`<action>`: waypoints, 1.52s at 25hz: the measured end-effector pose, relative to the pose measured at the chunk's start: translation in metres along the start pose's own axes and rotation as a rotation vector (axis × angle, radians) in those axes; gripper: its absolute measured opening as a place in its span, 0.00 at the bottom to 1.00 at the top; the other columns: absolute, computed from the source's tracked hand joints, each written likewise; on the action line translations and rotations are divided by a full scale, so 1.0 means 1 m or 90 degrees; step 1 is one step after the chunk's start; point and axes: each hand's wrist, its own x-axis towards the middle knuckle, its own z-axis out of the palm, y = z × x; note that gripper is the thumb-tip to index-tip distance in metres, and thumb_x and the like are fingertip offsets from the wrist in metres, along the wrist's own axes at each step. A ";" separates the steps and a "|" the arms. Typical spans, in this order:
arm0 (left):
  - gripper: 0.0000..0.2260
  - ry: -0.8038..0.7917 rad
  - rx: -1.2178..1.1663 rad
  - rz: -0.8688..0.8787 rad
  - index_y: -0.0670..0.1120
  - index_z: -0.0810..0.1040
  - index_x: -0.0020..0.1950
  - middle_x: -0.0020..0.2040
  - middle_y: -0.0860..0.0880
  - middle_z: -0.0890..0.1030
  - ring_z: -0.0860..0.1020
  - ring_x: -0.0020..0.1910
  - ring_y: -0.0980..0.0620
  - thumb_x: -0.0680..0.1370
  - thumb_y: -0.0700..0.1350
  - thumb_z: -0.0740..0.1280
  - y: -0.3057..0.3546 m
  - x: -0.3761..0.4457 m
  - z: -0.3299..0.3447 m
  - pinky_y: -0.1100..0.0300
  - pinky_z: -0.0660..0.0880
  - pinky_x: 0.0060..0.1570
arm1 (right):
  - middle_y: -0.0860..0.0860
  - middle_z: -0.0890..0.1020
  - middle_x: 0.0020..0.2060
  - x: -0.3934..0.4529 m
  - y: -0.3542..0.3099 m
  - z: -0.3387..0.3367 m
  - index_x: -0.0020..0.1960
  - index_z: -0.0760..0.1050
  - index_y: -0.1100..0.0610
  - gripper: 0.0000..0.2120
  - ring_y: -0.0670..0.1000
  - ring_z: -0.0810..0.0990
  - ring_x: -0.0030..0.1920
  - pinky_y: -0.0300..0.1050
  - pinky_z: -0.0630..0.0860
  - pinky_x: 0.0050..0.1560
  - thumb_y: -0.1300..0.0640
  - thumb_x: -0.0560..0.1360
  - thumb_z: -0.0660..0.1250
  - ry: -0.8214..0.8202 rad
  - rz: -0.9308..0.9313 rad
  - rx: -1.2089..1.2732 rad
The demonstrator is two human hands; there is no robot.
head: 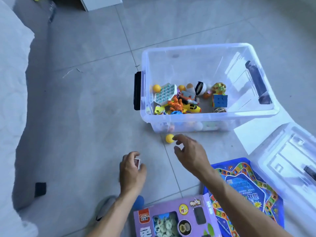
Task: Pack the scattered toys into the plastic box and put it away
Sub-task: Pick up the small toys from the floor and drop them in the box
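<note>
A clear plastic box (pixel 210 117) with black handles stands on the tiled floor, holding several toys: a pop-it board (pixel 164 94), a puzzle cube (pixel 220 100), small balls and figures. A yellow ball (pixel 169 138) lies on the floor just in front of the box. My right hand (pixel 189 153) hovers over it with fingers spread, fingertips touching or nearly touching the ball. My left hand (pixel 132 170) is lower left, closed around a small deck of cards (pixel 137 163).
The box's clear lid (pixel 289 161) lies on the floor at the right. A blue star-shaped game board (pixel 248 189) and a purple board-game box (pixel 172 218) lie at the bottom. A white bed or sofa edge (pixel 12 82) runs along the left. A blue ball (pixel 139 201) sits near my left forearm.
</note>
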 end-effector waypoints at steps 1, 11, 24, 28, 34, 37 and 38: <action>0.21 -0.035 0.094 -0.017 0.49 0.74 0.63 0.61 0.47 0.75 0.73 0.59 0.42 0.71 0.41 0.69 -0.017 0.006 0.003 0.51 0.72 0.55 | 0.48 0.81 0.55 0.006 0.005 0.014 0.63 0.74 0.49 0.19 0.55 0.80 0.48 0.47 0.75 0.40 0.58 0.73 0.65 -0.053 -0.013 -0.044; 0.33 -0.093 0.187 -0.101 0.53 0.66 0.70 0.63 0.47 0.72 0.72 0.60 0.42 0.67 0.46 0.72 -0.048 0.031 0.017 0.51 0.74 0.53 | 0.55 0.72 0.56 0.027 0.040 0.066 0.58 0.71 0.55 0.13 0.60 0.76 0.48 0.52 0.74 0.40 0.64 0.74 0.60 -0.233 -0.048 -0.322; 0.22 0.143 -0.243 0.271 0.52 0.77 0.60 0.53 0.54 0.81 0.78 0.51 0.54 0.67 0.51 0.75 0.135 -0.030 -0.049 0.54 0.77 0.51 | 0.52 0.80 0.59 0.023 -0.067 -0.114 0.69 0.71 0.51 0.21 0.42 0.80 0.53 0.32 0.75 0.51 0.59 0.77 0.68 0.343 -0.019 0.348; 0.25 0.082 -0.256 0.245 0.49 0.74 0.66 0.65 0.53 0.77 0.75 0.62 0.55 0.72 0.56 0.72 0.199 0.005 -0.068 0.60 0.72 0.62 | 0.47 0.82 0.53 -0.008 -0.052 -0.119 0.63 0.75 0.52 0.14 0.42 0.82 0.48 0.31 0.75 0.46 0.56 0.78 0.67 0.274 0.014 0.260; 0.11 -0.038 0.017 0.097 0.48 0.77 0.55 0.55 0.47 0.80 0.79 0.52 0.44 0.73 0.47 0.67 0.065 -0.039 -0.034 0.52 0.75 0.52 | 0.44 0.81 0.40 -0.121 -0.001 -0.040 0.56 0.80 0.53 0.12 0.50 0.83 0.41 0.38 0.74 0.40 0.51 0.75 0.71 -0.062 0.107 0.088; 0.14 -0.227 0.357 0.005 0.48 0.75 0.55 0.56 0.47 0.78 0.78 0.53 0.43 0.74 0.54 0.66 -0.014 -0.073 -0.012 0.49 0.74 0.54 | 0.50 0.84 0.45 -0.147 0.017 -0.018 0.58 0.79 0.51 0.13 0.51 0.84 0.43 0.49 0.78 0.46 0.47 0.75 0.70 -0.163 0.118 0.039; 0.16 -0.260 0.420 -0.013 0.47 0.74 0.57 0.57 0.45 0.76 0.78 0.53 0.42 0.74 0.54 0.65 -0.028 -0.078 -0.005 0.48 0.74 0.54 | 0.51 0.84 0.46 -0.151 0.020 -0.014 0.58 0.78 0.51 0.14 0.50 0.82 0.38 0.50 0.78 0.46 0.47 0.76 0.69 -0.179 0.117 0.029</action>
